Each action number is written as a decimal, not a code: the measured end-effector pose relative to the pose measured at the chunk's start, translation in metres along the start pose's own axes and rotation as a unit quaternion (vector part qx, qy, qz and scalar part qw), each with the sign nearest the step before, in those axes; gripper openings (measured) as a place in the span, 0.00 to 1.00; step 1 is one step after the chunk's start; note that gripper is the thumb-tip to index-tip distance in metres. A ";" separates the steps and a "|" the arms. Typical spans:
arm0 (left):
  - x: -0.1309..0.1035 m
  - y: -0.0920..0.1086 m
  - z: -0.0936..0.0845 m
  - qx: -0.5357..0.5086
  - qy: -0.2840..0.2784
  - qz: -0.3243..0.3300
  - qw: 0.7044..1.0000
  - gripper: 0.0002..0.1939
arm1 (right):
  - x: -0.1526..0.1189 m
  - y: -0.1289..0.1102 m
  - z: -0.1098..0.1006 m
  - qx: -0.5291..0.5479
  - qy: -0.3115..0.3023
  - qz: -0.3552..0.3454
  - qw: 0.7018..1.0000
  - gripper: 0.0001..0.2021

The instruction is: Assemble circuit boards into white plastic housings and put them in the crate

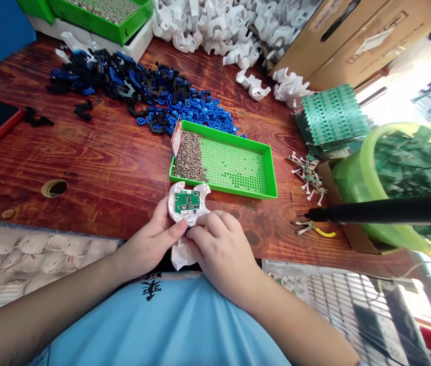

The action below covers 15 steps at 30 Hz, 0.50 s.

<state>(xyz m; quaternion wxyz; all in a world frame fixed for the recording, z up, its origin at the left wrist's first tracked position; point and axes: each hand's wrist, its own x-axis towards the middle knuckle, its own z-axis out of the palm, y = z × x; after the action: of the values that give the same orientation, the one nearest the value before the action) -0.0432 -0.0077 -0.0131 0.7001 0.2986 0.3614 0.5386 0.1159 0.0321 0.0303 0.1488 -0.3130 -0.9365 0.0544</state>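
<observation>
A white plastic housing (173, 207) with a green circuit board (187, 202) in it is held just in front of the green tray. My left hand (154, 239) grips its left side, thumb laid across the lower part. Curled over the lower right of the housing is my right hand (219, 244), its fingertips at a small blue piece (187, 230), partly hidden between the hands. The housing's lower white part (182, 255) shows below my fingers. The green tray (274, 178) holds many small screws (188, 157) on its left side.
Blue rings (204, 112) and black parts (154, 84) lie behind the tray, with white shells (215, 25) farther back. On the right are circuit-board panels (333, 114), yellow-handled cutters (324, 233), a dark screwdriver-like tool (383, 209) and a green bin (356, 168). The table has a hole (54, 188).
</observation>
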 end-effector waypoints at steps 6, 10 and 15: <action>0.002 0.000 0.002 -0.017 0.003 -0.005 1.000 0.29 | -0.004 0.005 0.007 0.058 0.046 0.033 0.997 0.05; 0.000 0.002 0.002 -0.014 0.012 -0.020 1.000 0.31 | -0.004 0.006 0.009 0.052 0.064 0.020 0.996 0.06; -0.002 0.005 0.001 -0.013 0.048 -0.060 0.997 0.29 | -0.002 0.014 0.004 0.115 0.027 -0.013 0.993 0.06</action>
<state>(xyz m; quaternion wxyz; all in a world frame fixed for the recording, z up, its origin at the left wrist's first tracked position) -0.0452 -0.0087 -0.0077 0.7168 0.2415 0.4046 0.5139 0.1243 0.0420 0.0231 0.2100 -0.2827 -0.9236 0.1514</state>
